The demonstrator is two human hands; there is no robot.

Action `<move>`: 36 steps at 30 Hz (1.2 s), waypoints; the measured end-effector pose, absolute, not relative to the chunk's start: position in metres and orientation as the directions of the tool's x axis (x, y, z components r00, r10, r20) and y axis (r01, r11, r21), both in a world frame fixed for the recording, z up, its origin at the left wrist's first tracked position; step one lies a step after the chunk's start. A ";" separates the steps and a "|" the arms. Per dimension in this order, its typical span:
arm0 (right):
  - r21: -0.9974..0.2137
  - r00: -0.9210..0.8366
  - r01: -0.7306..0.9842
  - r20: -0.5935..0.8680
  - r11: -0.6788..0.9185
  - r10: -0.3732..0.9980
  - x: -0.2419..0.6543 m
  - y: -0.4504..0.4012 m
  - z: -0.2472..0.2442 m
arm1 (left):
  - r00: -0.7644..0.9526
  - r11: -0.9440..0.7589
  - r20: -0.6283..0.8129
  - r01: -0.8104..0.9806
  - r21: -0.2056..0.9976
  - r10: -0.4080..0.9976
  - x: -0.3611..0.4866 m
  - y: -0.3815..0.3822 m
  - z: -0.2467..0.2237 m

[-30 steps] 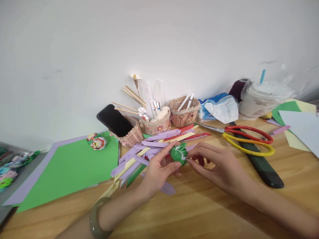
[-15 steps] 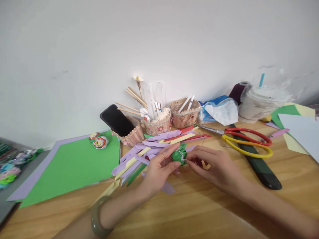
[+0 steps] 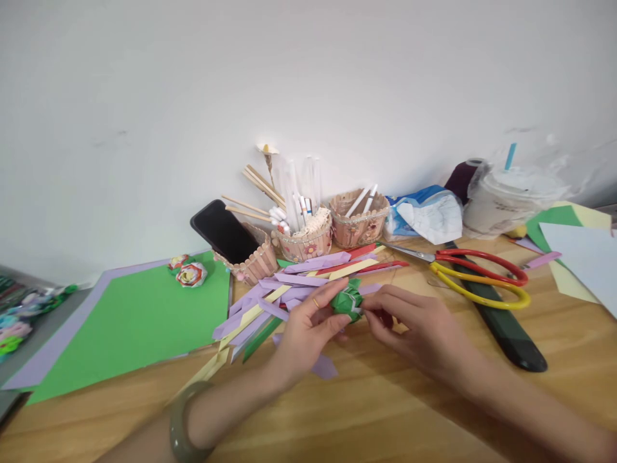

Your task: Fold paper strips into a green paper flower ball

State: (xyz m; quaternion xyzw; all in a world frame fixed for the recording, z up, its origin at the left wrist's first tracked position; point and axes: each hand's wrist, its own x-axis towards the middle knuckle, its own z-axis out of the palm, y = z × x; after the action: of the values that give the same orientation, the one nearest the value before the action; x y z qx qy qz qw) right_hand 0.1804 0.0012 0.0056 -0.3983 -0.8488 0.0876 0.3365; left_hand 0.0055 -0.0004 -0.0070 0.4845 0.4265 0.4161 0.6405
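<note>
round grey-green bangle (image 3: 177, 421) on the left forearm (image 3: 241, 402), thin gold-toned ring (image 3: 316, 302) on the left hand (image 3: 303, 331)

2 hands: 1 left hand (image 3: 308, 325), 1 right hand (image 3: 417, 321). 1 green paper ball (image 3: 346, 302) in hand. 1 ring (image 3: 315, 301), 1 bangle (image 3: 180, 424). Paper strips (image 3: 306, 280): a heap, overlapping too much to count. 1 pair of scissors (image 3: 435, 258), 1 long dark bar (image 3: 511, 337). 3 baskets (image 3: 359, 229); rightmost one has 2 white sticks (image 3: 357, 201). 1 phone (image 3: 224, 233). 2 rosettes (image 3: 191, 274) on 1 large green sheet (image 3: 135, 328). 1 tissue pack (image 3: 427, 215). 1 lidded cup (image 3: 504, 202), 1 blue straw (image 3: 511, 156). Loose sheets (image 3: 578, 251) at right: several, overlapped, exact count unclear.
</note>
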 end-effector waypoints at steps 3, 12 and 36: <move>-0.291 -0.450 0.678 0.561 0.675 0.695 0.178 -0.002 0.001 | 0.289 0.148 -0.115 -0.095 0.984 0.951 0.005 -0.001 -0.009; -0.723 -0.485 0.430 0.319 0.540 0.814 0.184 0.003 0.017 | 0.318 0.169 -0.123 -0.121 0.978 0.940 0.005 0.000 -0.008; -0.811 -0.569 0.412 0.128 0.416 0.813 0.188 0.007 0.026 | 0.385 0.094 -0.067 -0.051 0.994 0.921 0.001 0.000 -0.009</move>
State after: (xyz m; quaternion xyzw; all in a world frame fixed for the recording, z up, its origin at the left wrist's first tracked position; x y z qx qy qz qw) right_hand 0.1881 0.0071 0.0256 -0.3831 -0.7993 0.3814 0.2626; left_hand 0.0014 0.0000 -0.0086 0.5494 0.3955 0.3889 0.6249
